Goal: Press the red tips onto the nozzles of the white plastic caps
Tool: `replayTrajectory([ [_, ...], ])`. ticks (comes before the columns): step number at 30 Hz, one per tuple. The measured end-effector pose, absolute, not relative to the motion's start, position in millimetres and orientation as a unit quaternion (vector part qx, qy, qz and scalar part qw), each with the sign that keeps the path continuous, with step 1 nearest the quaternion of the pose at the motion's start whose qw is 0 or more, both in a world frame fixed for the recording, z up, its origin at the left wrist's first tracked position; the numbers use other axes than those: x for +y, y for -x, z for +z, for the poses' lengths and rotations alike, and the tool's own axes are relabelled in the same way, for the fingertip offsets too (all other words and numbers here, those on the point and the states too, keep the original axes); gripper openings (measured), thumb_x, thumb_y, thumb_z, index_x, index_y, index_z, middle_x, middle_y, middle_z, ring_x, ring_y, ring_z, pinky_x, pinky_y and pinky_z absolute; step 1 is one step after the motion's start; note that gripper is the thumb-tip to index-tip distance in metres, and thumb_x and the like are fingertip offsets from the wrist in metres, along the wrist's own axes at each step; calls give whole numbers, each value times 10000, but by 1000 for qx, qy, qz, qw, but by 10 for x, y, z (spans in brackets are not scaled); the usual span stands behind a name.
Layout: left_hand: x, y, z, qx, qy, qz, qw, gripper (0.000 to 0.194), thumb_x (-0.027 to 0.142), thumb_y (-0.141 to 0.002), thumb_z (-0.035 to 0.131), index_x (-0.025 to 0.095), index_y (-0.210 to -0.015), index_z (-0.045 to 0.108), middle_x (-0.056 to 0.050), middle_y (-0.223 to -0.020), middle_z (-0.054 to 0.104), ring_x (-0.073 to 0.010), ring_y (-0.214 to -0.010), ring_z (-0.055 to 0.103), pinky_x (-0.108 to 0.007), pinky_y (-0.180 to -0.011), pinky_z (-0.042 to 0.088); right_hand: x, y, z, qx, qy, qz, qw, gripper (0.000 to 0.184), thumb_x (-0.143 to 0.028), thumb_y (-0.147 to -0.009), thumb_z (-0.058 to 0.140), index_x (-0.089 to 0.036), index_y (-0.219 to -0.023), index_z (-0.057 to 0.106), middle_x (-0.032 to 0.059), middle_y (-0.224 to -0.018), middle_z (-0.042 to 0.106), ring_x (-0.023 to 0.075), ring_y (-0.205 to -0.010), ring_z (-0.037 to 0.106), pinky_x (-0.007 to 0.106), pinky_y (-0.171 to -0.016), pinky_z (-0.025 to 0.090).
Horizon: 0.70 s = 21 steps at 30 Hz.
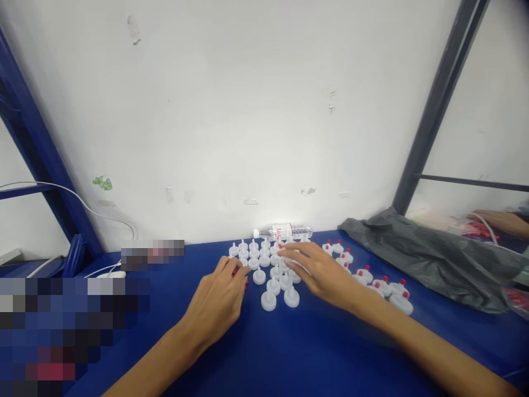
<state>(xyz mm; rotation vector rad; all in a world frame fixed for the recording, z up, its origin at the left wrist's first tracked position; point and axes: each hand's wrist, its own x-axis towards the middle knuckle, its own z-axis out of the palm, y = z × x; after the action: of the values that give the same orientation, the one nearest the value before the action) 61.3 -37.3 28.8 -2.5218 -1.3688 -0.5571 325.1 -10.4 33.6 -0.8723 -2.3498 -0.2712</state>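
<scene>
My left hand (pixel 217 295) is curled round several small red caps (pixel 247 284), which show between and below its fingers, just left of the white nozzle lids. My right hand (pixel 320 270) reaches in over the group from the right. Its fingertips close on a small red cap (pixel 281 246) at the top of a nozzle; the thumb is partly hidden. White nozzle lids (pixel 268 301) with bare tips stand upright in loose rows between my hands. To the right, partly behind my right forearm, are nozzle lids with red caps on their tips (pixel 399 289).
A clear bottle (pixel 283 231) lies against the wall behind the lids. A dark grey plastic bag (pixel 430 259) lies on the blue table (pixel 264 353) at right. A person's hand (pixel 502 221) shows beyond the dark post. White cables (pixel 107 218) run at left near blurred-out areas.
</scene>
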Motion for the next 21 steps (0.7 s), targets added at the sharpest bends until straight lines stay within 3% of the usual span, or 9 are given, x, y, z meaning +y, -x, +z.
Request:
replayTrajectory([
  [3,-316,-560,257,-484,852,-152,129,263,205,-989,388,176,-1034,646,-103,-1075,593,-266,-1007,528,-324,-640,518,47,-3447,309,-866,411,-117,260,419,-363,-1051,356,-201,-1391,540,122,-1386,594,295,-1314,510,537,-1099,397],
  [9,-353,-589,236,-485,859,-125,105,260,255,-994,418,189,-1036,665,-106,-1071,594,-270,-1030,539,-328,-650,534,136,-3599,280,-855,496,-56,142,549,-444,-1058,206,-186,-1397,551,103,-1424,567,338,-1382,437,632,-1132,289],
  [16,-365,-600,218,-497,856,-91,112,240,229,-985,436,188,-1007,672,-118,-1084,597,-283,-1052,540,-312,-625,531,124,-3644,378,-839,514,-49,170,571,-451,-1058,182,-215,-1224,675,84,-1352,632,298,-1322,514,560,-1151,289],
  [21,-331,-603,189,-494,858,-77,116,233,184,-983,421,179,-984,654,-109,-1080,605,-266,-1028,546,-299,-604,522,143,-3689,344,-835,525,-50,159,584,-470,-1055,178,-204,-1274,650,103,-1394,595,321,-1338,495,591,-1125,312],
])
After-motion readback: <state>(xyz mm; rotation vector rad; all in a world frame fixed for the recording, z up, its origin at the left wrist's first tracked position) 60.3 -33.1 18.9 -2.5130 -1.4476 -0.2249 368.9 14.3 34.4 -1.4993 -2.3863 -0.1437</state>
